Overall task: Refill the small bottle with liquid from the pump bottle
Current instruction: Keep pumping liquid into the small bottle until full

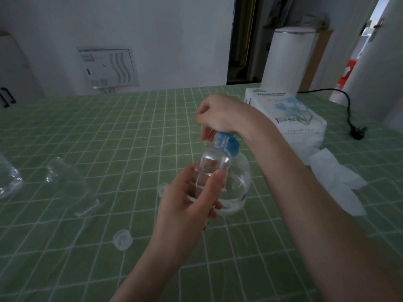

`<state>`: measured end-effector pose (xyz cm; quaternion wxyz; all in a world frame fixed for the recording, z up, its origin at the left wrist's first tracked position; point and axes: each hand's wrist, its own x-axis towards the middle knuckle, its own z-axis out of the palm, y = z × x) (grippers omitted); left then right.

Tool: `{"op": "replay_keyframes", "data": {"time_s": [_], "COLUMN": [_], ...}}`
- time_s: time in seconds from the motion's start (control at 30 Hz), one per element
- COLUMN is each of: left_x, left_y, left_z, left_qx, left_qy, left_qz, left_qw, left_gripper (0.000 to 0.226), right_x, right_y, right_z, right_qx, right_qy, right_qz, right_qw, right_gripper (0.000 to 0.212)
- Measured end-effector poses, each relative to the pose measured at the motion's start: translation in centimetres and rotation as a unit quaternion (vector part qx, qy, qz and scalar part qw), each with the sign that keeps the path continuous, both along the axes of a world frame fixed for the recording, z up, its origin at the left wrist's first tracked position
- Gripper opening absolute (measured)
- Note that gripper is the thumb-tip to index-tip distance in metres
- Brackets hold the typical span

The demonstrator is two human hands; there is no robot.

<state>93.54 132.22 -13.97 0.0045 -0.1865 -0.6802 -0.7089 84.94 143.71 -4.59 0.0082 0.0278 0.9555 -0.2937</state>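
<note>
My left hand [185, 205] grips a small clear bottle [212, 168], held upright above the table with liquid in its lower part. Right behind it stands the round clear pump bottle [238, 188] with a blue pump head [229, 143]. My right hand [220, 115] rests on top of that pump head, fingers curled around it. The pump's spout sits at the small bottle's mouth. A small clear cap [122, 239] lies on the cloth to the lower left, apart from both bottles.
A green checked cloth [109, 131] covers the table. Clear plastic bottles lie at the left [72, 186], [8, 182]. A tissue pack [285, 114] and a crumpled tissue [335, 179] sit at the right, with a black cord and plug [357, 132] behind.
</note>
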Motion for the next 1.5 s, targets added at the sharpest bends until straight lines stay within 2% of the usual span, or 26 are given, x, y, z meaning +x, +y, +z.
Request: {"op": "replay_keyframes", "data": {"time_s": [0.33,0.53,0.67,0.87,1.2,1.4,1.5], "left_x": [0.1,0.3,0.1,0.3,0.1,0.1,0.2], "left_y": [-0.2,0.0,0.0,-0.1,-0.1,0.0,-0.1], "left_z": [0.0,0.6,0.4,0.1,0.3,0.3,0.4], "left_qx": [-0.017,0.001,-0.009,-0.018,-0.008,-0.013,-0.007], "left_qy": [-0.009,-0.011,-0.009,-0.005,-0.009,-0.009,-0.012], "left_qz": [0.004,0.001,0.004,0.004,0.002,0.008,0.009], "left_qw": [1.000,1.000,1.000,1.000,1.000,1.000,1.000], "left_gripper": [0.016,0.029,0.019,0.016,0.019,0.018,0.028], "right_x": [0.2,0.4,0.3,0.3,0.2,0.0,0.0], "right_y": [0.1,0.1,0.0,0.0,0.3,0.0,0.1], "right_z": [-0.7,0.2,0.1,-0.5,0.2,0.1,-0.1], "right_qx": [-0.010,0.007,0.010,0.001,0.001,0.004,0.016], "right_qy": [-0.020,-0.004,-0.012,-0.026,0.009,-0.009,-0.018], "right_qz": [0.000,0.007,0.007,0.001,-0.002,0.000,-0.003], "right_qw": [1.000,1.000,1.000,1.000,1.000,1.000,1.000], "right_gripper": [0.029,0.030,0.030,0.029,0.028,0.028,0.028]}}
